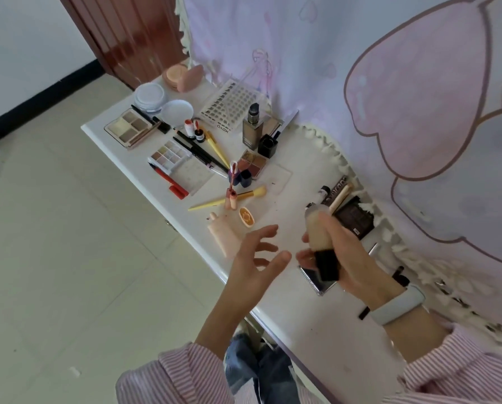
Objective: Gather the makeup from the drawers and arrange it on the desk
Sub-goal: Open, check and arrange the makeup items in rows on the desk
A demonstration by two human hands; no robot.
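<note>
— Head view: what are the hands doing?
— The right hand (pixel 346 258) grips a foundation bottle (pixel 319 231), beige body with a black cap pointing down, held above the near part of the white worktop (pixel 287 310). The left hand (pixel 257 258) is open, fingers spread, just left of the bottle and not touching it.
— What lies beneath them?
— A flat mirrored case (pixel 317 282) sits under the bottle's cap. A pink tube (pixel 223 236) lies just left of the left hand's fingers, with a small orange dish (pixel 246 218) beside it.
— And farther off?
— Toward the far left are eyeshadow palettes (pixel 128 128), pencils, a yellow brush (pixel 229 198) and round compacts (pixel 150 96). A dark bottle (pixel 252 129) stands upright near the curtain (pixel 389 83). A dark box (pixel 356 218) lies right of the held bottle, behind the right hand.
</note>
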